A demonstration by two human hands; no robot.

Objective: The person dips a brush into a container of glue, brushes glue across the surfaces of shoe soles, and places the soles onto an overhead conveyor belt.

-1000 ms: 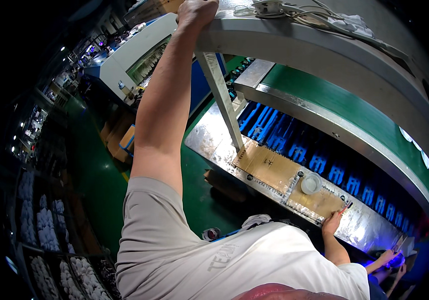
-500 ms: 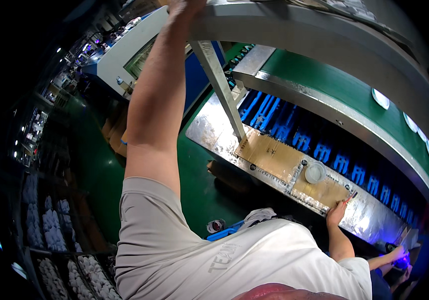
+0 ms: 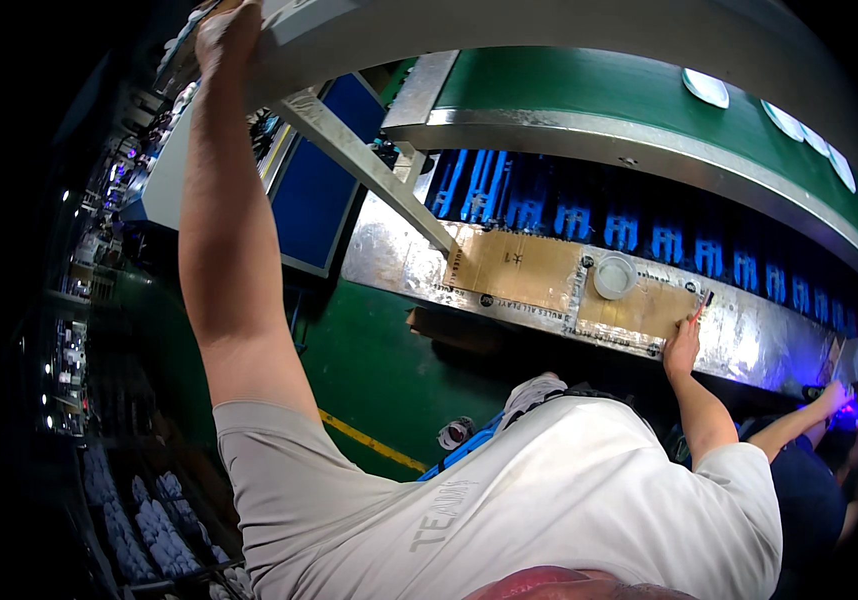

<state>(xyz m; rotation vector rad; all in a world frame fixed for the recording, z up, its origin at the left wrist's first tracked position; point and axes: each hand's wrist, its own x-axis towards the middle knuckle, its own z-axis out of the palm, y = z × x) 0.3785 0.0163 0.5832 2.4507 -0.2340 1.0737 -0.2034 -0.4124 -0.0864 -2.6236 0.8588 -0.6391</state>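
Right hand (image 3: 682,347) holds a red tool (image 3: 700,308) well apart from left hand (image 3: 227,38) (grip unclear).

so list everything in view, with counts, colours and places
metal bench: one, silver, centre right
cardboard: unclear count, brown, on bench
bowl: one, whitish, on cardboard
slim tool: one, red, at bench
conveyor belt: one, green, upper right
flat pieces: several, white, on belt
fixtures: many, blue, behind bench
frame: one, grey, across top
shelved goods: many, whitish, lower left
co-worker: one, dark clothed, far right
shirt: one, pale, bottom
left hand: one, bare, top left
right hand: one, bare, holding tool
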